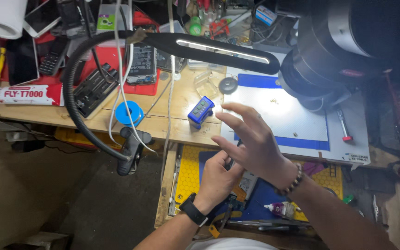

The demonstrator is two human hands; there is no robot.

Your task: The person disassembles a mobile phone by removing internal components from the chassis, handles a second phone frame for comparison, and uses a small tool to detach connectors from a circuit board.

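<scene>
Workbench seen from above, two bare hands over an open drawer. The left hand, wearing a black wristband, is curled closed around a small dark part, apparently a slim tool or component, of which only a sliver shows between the two hands above the phone board in the drawer; its kind cannot be told. The right hand, with a beaded bracelet, is spread open with fingers fanned and holds nothing. Risks, as judged: the part is gripped over the cluttered drawer, so a slip would likely drop it among the tools; the open fingers pass near the blue box at the table edge and could knock it off; the lamp's gooseneck crowds the reach. Count: one lamp, one blue box, one blue tape roll, one white glue tube, one small glue bottle, one white work mat.
</scene>
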